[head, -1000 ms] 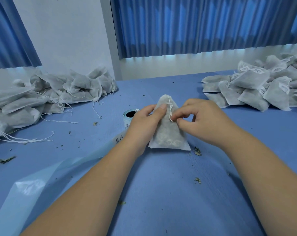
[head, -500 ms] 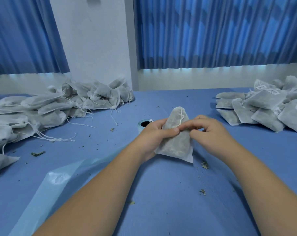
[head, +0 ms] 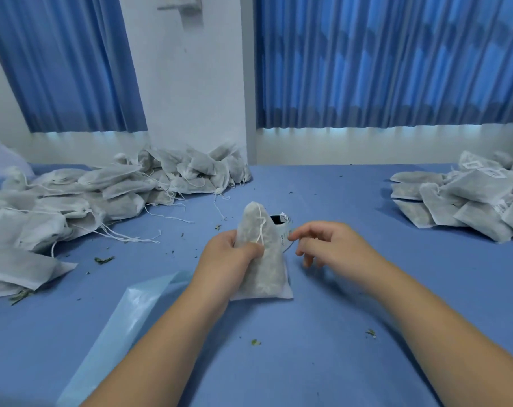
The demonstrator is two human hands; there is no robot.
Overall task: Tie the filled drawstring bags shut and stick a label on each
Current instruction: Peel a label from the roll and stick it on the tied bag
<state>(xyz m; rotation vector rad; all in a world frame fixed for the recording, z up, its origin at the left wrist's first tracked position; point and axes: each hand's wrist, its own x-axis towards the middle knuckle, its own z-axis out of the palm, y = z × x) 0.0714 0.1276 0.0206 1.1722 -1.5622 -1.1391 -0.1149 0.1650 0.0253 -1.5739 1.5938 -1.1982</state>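
Observation:
A filled grey drawstring bag (head: 264,268) stands upright on the blue table (head: 322,362), its neck gathered and a white string (head: 260,226) hanging down its front. My left hand (head: 228,257) grips the bag's left side, the thumb pressing the string's lower end. My right hand (head: 328,245) hovers just right of the bag with loosely curled fingers, and its fingertips sit at the edge of the label roll (head: 281,223) behind the bag. I cannot tell whether they pinch a label.
A heap of unlabelled bags (head: 102,195) with loose strings lies at the left. Labelled bags (head: 466,198) are piled at the right. A pale blue backing strip (head: 123,327) trails toward the near left edge. Herb crumbs dot the cloth.
My right hand has let go of the string and moved right, off the bag. My left hand now holds the bag alone. The camera tilted up.

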